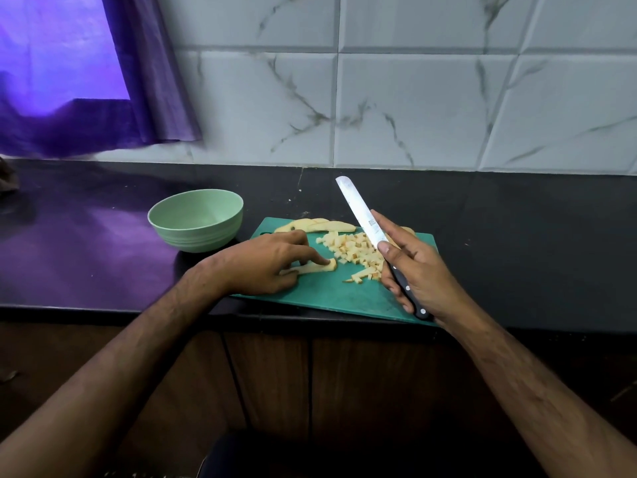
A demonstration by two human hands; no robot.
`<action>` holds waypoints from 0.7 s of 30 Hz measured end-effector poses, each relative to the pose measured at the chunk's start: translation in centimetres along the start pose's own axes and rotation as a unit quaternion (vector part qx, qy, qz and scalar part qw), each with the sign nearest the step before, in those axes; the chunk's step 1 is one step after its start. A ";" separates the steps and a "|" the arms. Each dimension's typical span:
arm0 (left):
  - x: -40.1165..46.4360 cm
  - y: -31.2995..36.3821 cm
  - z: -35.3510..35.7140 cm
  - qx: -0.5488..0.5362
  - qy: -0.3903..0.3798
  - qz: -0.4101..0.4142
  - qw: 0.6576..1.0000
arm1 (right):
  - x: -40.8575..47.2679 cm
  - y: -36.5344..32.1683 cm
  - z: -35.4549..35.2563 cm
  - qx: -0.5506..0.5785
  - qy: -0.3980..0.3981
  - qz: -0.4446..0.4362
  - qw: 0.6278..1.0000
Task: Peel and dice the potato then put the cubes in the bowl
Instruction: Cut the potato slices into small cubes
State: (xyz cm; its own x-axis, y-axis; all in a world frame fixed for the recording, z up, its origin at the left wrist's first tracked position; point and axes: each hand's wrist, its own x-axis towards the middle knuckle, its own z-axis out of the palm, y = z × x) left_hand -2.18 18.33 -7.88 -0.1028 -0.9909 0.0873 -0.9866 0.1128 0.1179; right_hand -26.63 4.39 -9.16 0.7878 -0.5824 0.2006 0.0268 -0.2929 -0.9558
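Both forearms reach in from the near edge, over the brown cabinet fronts, toward the dark tabletop (pixel 499 236). Farthest left hangs a purple curtain (pixel 86 81), and below it, just off the board's far left corner, sits the green bowl (pixel 195 224), with no cubes in it that I can see. Next comes the left hand (pixel 267 262), lying low on the green cutting board (pixel 327 294) with its fingertips pressing down a potato slice (pixel 315 268). That slice lies with its long axis running left to right, its free end poking out toward the knife side. Behind it, at the board's far edge, more uncut slices (pixel 317 225) wait. Right of centre is the heap of diced cubes (pixel 355 251), well spread on the board. Then the right hand (pixel 415 270), wrapped around the black handle of the knife (pixel 362 215), blade lifted and slanting away up-left, above the cubes and clear of the slice. I'd judge the dicing is well along. The next cut needs the blade brought left and down across the pinned slice, which lies nearer the left hand.
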 end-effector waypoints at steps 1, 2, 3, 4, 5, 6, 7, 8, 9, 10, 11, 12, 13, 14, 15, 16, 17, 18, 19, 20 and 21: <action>0.1 0.0 0.3 0.009 0.019 -0.003 1.000 | 0.0 0.0 0.0 0.000 0.000 0.000 1.000; 0.3 0.1 0.5 0.017 0.039 -0.014 0.999 | 0.0 0.0 0.0 -0.001 0.000 -0.001 1.000; 0.5 0.4 0.8 0.021 0.056 -0.031 0.998 | 0.1 0.0 0.0 -0.001 0.000 0.000 1.000; 0.9 0.7 1.1 0.019 0.069 -0.053 0.996 | 0.1 0.0 0.0 -0.001 0.001 0.000 1.000; 1.3 1.2 1.4 0.015 0.079 -0.072 0.994 | 0.1 0.0 0.0 -0.001 0.001 0.000 1.000; 1.8 1.6 1.7 0.009 0.088 -0.086 0.992 | 0.0 0.0 0.0 -0.001 0.002 -0.001 1.000; 2.3 2.0 1.9 0.001 0.097 -0.094 0.991 | 0.0 -0.1 0.0 -0.002 0.002 -0.001 1.000; 2.7 2.2 2.1 -0.011 0.106 -0.101 0.989 | 0.0 0.0 0.0 -0.002 0.002 -0.002 1.000; 3.0 2.3 2.1 -0.024 0.112 -0.108 0.988 | 0.0 0.0 0.0 -0.002 0.002 -0.002 1.000; 3.2 2.4 2.1 -0.033 0.114 -0.116 0.986 | 0.1 0.0 0.0 -0.003 0.002 -0.001 1.000; 3.3 2.4 2.0 -0.039 0.115 -0.124 0.985 | 0.1 0.0 0.0 -0.004 0.002 -0.001 1.000; 3.3 2.3 2.0 -0.043 0.118 -0.128 0.984 | 0.1 0.0 0.0 -0.004 0.002 -0.001 1.000; 3.4 2.3 1.9 -0.047 0.122 -0.132 0.983 | 0.1 0.0 0.0 -0.003 0.001 -0.003 1.000; 3.4 2.2 1.7 -0.053 0.124 -0.134 0.982 | 0.1 0.0 0.0 -0.002 0.001 -0.003 1.000; 3.4 2.1 1.7 -0.059 0.124 -0.136 0.981 | 0.0 0.0 0.0 -0.001 0.000 -0.003 1.000; 3.5 2.0 1.5 -0.065 0.123 -0.137 0.981 | -0.1 -0.1 -0.1 0.002 0.001 -0.005 1.000; 3.5 1.8 1.5 -0.070 0.124 -0.137 0.980 | -0.1 -0.1 -0.1 0.003 0.000 -0.005 1.000; 3.6 1.6 1.4 -0.072 0.126 -0.139 0.980 | -0.1 -0.1 0.0 0.003 0.000 -0.004 1.000; 3.7 1.4 1.3 -0.068 0.127 -0.141 0.979 | 0.0 -0.1 0.0 0.002 0.000 -0.003 1.000; 3.8 1.3 1.2 -0.062 0.131 -0.142 0.979 | 0.0 -0.1 0.1 0.002 0.000 -0.004 1.000; 3.9 1.2 1.1 -0.054 0.136 -0.143 0.979 | 0.0 -0.1 0.1 0.002 0.001 -0.004 1.000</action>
State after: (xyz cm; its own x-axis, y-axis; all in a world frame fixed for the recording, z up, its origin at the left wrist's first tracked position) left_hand -3.94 14.47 -8.48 0.2269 -0.9286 0.2937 -0.9496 -0.1440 0.2784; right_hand -26.61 4.50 -9.12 0.7869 -0.5810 0.2080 0.0348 -0.2948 -0.9549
